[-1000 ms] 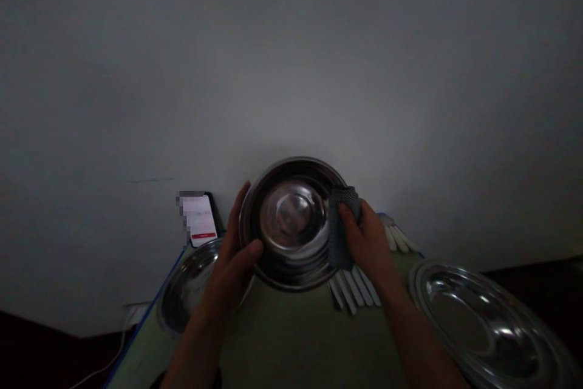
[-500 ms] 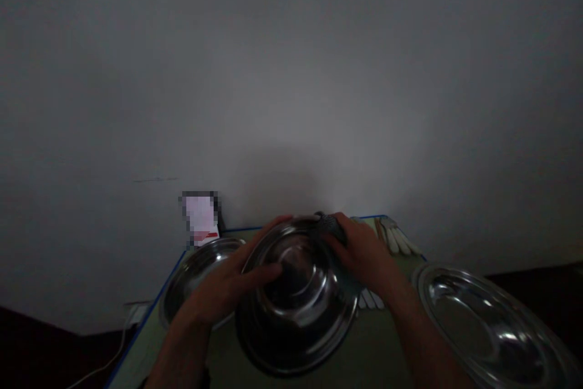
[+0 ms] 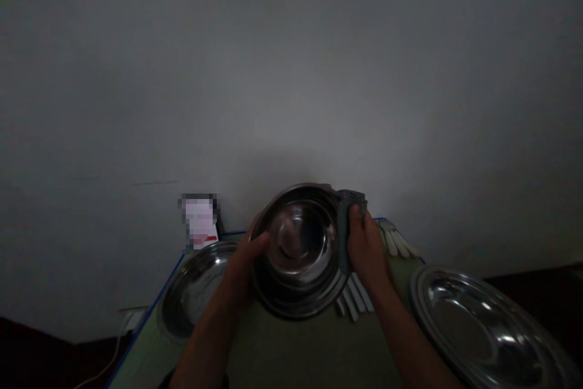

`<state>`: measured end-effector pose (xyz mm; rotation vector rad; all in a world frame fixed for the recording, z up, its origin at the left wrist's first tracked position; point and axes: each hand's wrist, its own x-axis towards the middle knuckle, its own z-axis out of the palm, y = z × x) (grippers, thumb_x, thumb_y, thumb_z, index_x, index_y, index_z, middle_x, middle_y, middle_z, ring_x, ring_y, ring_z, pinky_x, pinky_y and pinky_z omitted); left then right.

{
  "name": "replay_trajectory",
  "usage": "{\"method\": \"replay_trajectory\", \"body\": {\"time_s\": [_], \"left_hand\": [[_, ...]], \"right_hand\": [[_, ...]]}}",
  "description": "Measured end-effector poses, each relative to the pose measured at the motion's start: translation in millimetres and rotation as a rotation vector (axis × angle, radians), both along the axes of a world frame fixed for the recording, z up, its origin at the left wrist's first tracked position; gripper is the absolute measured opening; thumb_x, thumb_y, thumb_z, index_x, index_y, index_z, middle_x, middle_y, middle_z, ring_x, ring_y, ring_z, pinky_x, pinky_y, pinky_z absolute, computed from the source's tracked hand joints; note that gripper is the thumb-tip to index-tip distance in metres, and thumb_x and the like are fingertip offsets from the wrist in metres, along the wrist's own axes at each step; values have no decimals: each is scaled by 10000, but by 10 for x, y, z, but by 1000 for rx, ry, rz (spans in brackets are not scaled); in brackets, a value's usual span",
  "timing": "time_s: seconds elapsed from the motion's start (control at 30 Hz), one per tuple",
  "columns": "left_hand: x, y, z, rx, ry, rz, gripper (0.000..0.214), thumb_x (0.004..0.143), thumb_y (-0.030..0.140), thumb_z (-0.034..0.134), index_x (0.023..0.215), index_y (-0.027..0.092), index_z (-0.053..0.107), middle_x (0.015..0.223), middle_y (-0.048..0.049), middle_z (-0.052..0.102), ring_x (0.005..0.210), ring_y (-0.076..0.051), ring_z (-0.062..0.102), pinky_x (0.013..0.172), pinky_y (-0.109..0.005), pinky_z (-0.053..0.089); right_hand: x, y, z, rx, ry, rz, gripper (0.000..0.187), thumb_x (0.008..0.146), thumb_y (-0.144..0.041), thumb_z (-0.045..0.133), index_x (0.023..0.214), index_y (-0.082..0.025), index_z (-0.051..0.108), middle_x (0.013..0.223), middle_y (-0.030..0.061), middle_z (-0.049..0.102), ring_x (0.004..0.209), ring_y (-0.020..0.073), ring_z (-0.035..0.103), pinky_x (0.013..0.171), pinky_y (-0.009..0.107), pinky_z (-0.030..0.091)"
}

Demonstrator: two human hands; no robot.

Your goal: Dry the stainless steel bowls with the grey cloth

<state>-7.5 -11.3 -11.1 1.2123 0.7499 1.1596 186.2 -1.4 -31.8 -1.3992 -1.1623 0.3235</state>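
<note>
A shiny metal bowl [image 3: 298,255] is held up above the table, tilted so its hollow inside faces me. My left hand [image 3: 243,261] grips its left rim, thumb over the edge and the other fingers hidden behind. On the right side, my right hand [image 3: 367,243] is closed on a grey patterned cloth [image 3: 348,213], which lies folded over the bowl's rim. Behind and below the bowl, several white-handled utensils [image 3: 357,298] rest on the table; their far ends are hidden.
Another metal bowl [image 3: 180,301] stands at the table's left. Stacked oval metal trays [image 3: 478,322] lie at the right. More white-handled utensils [image 3: 398,242] are at the back right corner. A blurred upright card [image 3: 200,219] leans near the wall. The green table [image 3: 300,352] has blue edging.
The bowl has been lifted and moved away from me. My right hand has shifted from the far rim to the right side with the cloth, exposing more utensils below.
</note>
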Motion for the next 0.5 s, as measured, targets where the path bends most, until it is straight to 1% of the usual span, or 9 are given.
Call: {"method": "replay_trajectory", "body": {"time_s": [0.07,0.1,0.13,0.17,0.23,0.33,0.4,0.47,0.5], "left_hand": [[25,13,25,-178,-38,76,673,793,547,575,1371,203,561,1110,-76,765,1205,-373,607,1015,-512,497],[37,19,33,-241,-75,119,657,784,550,585,1322,172,605,1022,-82,786,1175,-378,626,997,-508,514],[49,24,38,-266,-98,158,650,778,552,594,1290,154,626,969,-83,794,1158,-376,637,986,-498,525],[62,25,41,-259,-114,188,643,773,546,606,1277,147,633,958,-81,795,1155,-372,639,984,-487,529],[89,18,46,-159,-126,224,632,781,511,625,1308,163,605,1051,-72,780,1184,-358,622,999,-468,519],[115,0,54,-2,-120,244,647,800,450,634,1395,223,519,1265,-49,697,1261,-335,565,1048,-452,476],[116,-4,54,55,-131,301,657,804,436,644,1415,246,495,1340,-43,648,1304,-323,524,1082,-439,439],[114,-2,47,91,-147,367,652,803,434,658,1411,261,497,1375,-41,620,1335,-314,489,1107,-431,404],[116,0,42,103,-151,393,651,799,432,669,1407,269,501,1378,-42,615,1339,-313,484,1110,-434,395]], "right_hand": [[-32,-11,-4,110,-49,-71,497,979,-454,260,1109,-151,631,1148,167,592,1058,267,569,891,426,471],[-50,-19,-3,170,-104,-95,482,984,-431,267,1153,-162,630,1229,168,532,1125,265,531,952,444,447],[-67,-26,-4,219,-164,-110,458,985,-409,287,1176,-178,634,1271,161,482,1155,262,504,989,458,428],[-85,-30,-9,248,-220,-111,429,981,-390,318,1186,-192,640,1281,154,453,1156,261,493,1007,470,420],[-123,-29,-38,246,-297,-82,377,957,-367,416,1225,-202,625,1258,151,449,1136,264,499,1015,491,428],[-187,-9,-126,189,-333,13,475,919,-299,498,1376,-169,492,1326,174,462,1226,277,489,1054,503,424],[-232,7,-187,153,-362,86,512,922,-229,460,1428,-151,434,1421,181,457,1321,271,454,1086,489,409],[-257,23,-224,126,-383,122,471,926,-183,412,1388,-137,494,1438,174,501,1330,263,480,1078,466,423],[-256,32,-230,98,-383,117,434,924,-177,407,1328,-132,559,1390,172,562,1281,267,537,1048,453,450]]}}
